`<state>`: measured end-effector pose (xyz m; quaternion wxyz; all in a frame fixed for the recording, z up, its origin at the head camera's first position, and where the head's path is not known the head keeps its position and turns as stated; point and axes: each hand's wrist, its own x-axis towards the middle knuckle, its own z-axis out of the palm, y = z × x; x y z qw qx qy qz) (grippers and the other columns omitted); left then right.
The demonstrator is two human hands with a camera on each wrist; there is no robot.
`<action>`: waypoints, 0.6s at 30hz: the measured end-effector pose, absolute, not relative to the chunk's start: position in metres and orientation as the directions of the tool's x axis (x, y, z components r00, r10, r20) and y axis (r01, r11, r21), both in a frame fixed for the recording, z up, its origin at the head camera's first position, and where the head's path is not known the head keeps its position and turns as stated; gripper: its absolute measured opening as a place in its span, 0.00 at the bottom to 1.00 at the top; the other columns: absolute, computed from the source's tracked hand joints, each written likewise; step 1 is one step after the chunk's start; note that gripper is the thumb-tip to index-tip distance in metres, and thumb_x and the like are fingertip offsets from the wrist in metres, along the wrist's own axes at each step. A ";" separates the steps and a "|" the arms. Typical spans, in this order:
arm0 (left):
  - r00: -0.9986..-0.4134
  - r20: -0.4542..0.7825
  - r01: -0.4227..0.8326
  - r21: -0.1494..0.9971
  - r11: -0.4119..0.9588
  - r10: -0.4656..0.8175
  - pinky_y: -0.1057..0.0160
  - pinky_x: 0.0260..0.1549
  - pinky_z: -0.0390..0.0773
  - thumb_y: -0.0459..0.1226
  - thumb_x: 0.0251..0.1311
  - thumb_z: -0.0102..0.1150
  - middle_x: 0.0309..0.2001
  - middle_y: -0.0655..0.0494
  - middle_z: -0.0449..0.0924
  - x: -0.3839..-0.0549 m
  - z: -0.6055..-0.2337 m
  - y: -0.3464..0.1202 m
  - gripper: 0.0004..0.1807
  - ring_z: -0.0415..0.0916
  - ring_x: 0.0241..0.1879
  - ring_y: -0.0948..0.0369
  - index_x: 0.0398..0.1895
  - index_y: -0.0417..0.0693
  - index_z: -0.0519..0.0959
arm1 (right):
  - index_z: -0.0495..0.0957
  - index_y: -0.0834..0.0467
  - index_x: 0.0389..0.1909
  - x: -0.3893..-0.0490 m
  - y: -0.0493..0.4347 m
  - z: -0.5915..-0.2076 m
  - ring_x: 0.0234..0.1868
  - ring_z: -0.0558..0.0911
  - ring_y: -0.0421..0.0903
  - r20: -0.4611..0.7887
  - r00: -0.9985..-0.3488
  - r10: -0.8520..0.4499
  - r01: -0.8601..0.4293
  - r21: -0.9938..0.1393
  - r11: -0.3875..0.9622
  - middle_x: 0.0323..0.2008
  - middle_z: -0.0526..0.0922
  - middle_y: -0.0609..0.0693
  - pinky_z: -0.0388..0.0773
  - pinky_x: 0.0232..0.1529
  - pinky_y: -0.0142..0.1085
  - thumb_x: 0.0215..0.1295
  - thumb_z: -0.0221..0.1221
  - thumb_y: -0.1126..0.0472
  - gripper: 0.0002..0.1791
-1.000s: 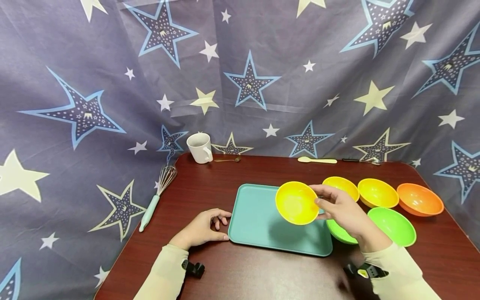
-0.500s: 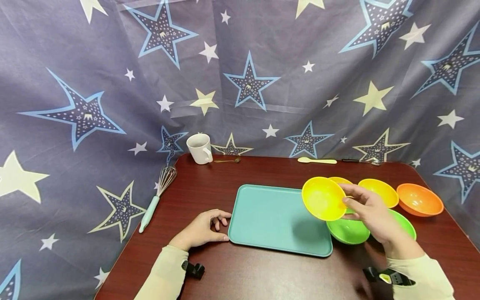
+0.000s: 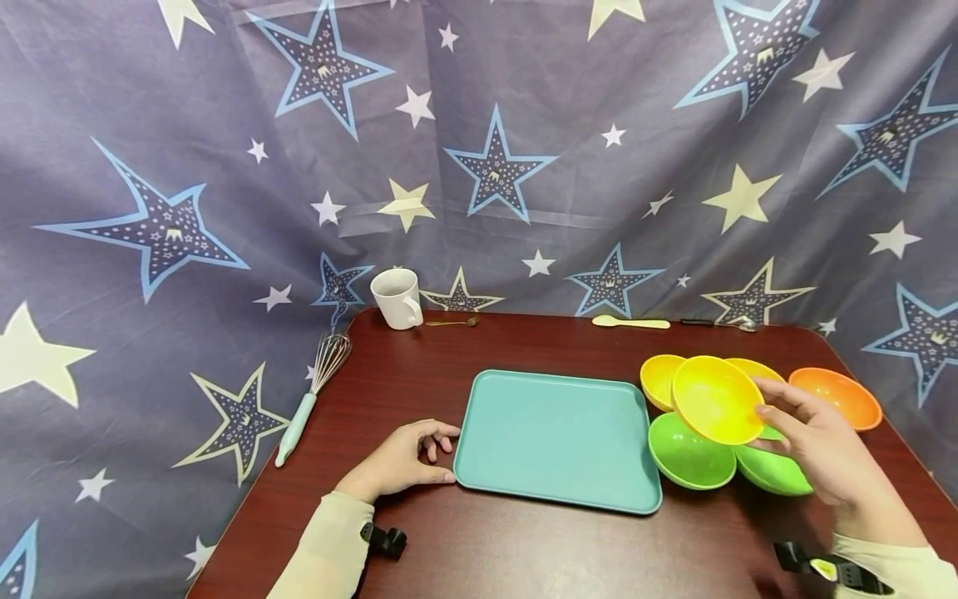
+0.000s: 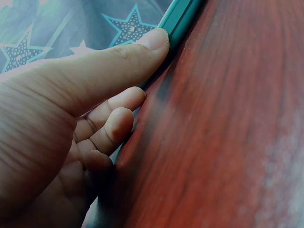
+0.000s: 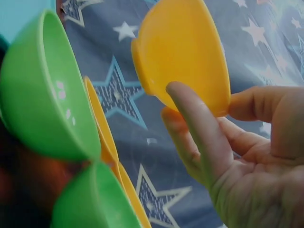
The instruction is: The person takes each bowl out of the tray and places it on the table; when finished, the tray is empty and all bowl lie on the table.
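My right hand [image 3: 819,445] pinches a yellow bowl [image 3: 717,399] by its right rim, holding it in the air over the bowls at the right. In the right wrist view the thumb is at the rim and the fingers [image 5: 202,126] lie under the yellow bowl [image 5: 183,52], which is clear of the green bowls [image 5: 47,95]. My left hand [image 3: 404,459] rests on the table with loosely bent fingers at the left edge of a teal tray [image 3: 554,441]. Up close, the thumb [image 4: 147,40] touches the tray's edge [image 4: 183,19]; the other fingertips lie low beside it.
Below the held bowl stand two green bowls [image 3: 692,456] and two yellow bowls [image 3: 657,378], partly covered, with an orange bowl [image 3: 841,399] farther right. A whisk [image 3: 310,403] lies left. Along the back are a white mug [image 3: 397,298], small spoon [image 3: 452,322], cream-coloured utensil [image 3: 630,322] and dark-handled spoon [image 3: 718,324].
My right hand has carried the yellow bowl rightward, from over the tray to over the other bowls. The left hand stays at the tray's edge.
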<state>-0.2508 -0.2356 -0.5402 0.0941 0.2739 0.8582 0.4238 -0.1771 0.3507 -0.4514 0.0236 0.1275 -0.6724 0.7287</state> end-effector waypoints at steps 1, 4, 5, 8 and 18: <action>-0.834 0.068 0.387 0.780 0.492 0.548 0.64 0.37 0.76 0.46 0.52 0.84 0.44 0.61 0.81 -0.251 -0.540 -0.236 0.33 0.77 0.37 0.57 0.63 0.59 0.81 | 0.80 0.53 0.65 -0.176 0.356 -0.453 0.46 0.87 0.40 0.220 -0.967 -0.129 -0.206 -0.972 -0.111 0.52 0.85 0.43 0.87 0.37 0.40 0.79 0.49 0.76 0.23; -0.837 0.067 0.379 0.786 0.487 0.543 0.64 0.36 0.76 0.44 0.51 0.84 0.44 0.60 0.81 -0.251 -0.541 -0.236 0.34 0.77 0.37 0.57 0.63 0.59 0.81 | 0.82 0.51 0.63 -0.173 0.369 -0.457 0.45 0.87 0.39 0.221 -0.971 -0.095 -0.206 -0.968 -0.145 0.51 0.85 0.43 0.87 0.36 0.39 0.78 0.48 0.77 0.25; -0.838 0.068 0.376 0.791 0.484 0.541 0.64 0.36 0.76 0.43 0.51 0.84 0.44 0.60 0.81 -0.250 -0.541 -0.236 0.34 0.77 0.37 0.56 0.63 0.58 0.81 | 0.82 0.50 0.62 -0.172 0.373 -0.459 0.45 0.87 0.39 0.220 -0.972 -0.082 -0.206 -0.966 -0.156 0.51 0.85 0.42 0.87 0.36 0.38 0.78 0.48 0.77 0.26; -0.840 0.073 0.369 0.803 0.468 0.537 0.64 0.36 0.75 0.40 0.50 0.85 0.44 0.59 0.81 -0.250 -0.541 -0.236 0.35 0.77 0.37 0.54 0.63 0.57 0.81 | 0.82 0.49 0.61 -0.169 0.385 -0.461 0.44 0.87 0.39 0.215 -0.975 -0.046 -0.205 -0.963 -0.174 0.51 0.86 0.42 0.87 0.35 0.37 0.78 0.48 0.77 0.25; -0.835 0.066 0.382 0.784 0.490 0.546 0.64 0.37 0.76 0.45 0.51 0.84 0.44 0.61 0.81 -0.250 -0.540 -0.236 0.34 0.77 0.38 0.57 0.63 0.59 0.81 | 0.84 0.48 0.57 -0.153 0.419 -0.477 0.42 0.88 0.37 0.217 -0.973 0.081 -0.227 -0.960 -0.164 0.48 0.87 0.40 0.86 0.31 0.37 0.79 0.49 0.75 0.23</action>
